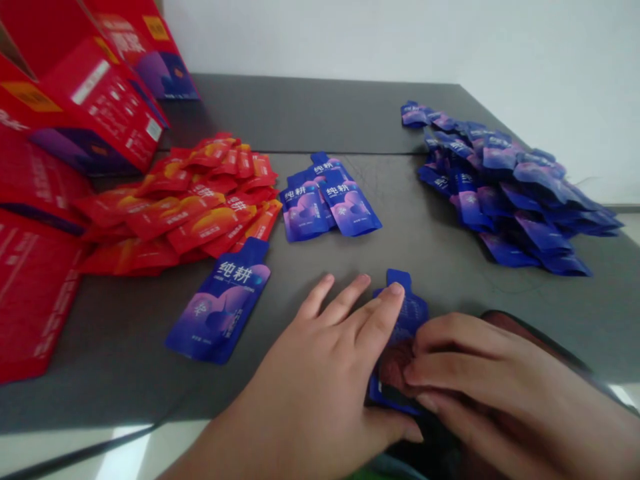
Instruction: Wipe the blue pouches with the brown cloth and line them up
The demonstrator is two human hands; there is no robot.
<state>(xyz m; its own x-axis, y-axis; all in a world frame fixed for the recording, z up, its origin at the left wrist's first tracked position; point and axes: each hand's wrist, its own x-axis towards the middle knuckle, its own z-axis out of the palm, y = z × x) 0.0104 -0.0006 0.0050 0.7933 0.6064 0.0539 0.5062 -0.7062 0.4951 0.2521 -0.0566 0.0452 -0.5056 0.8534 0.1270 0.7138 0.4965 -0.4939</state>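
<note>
Near the table's front edge a blue spouted pouch (409, 313) lies flat, its back side with small print facing up. My left hand (330, 360) is open, fingers spread; its index fingertip rests on the pouch's upper part and its thumb is by the lower end. My right hand (470, 367) is closed on a bunched reddish-brown cloth (394, 365), pressed against the lower half of the same pouch. To the left of my left hand, a single blue pouch (220, 303) lies face up.
Red pouches (200, 207) are heaped at left beside red cartons (100, 100). Several blue pouches (350, 203) overlap mid-table; a larger blue pile (515, 193) lies at right. Behind my right hand is a dark-edged brown object (530, 337). A white wall (325, 40) stands behind.
</note>
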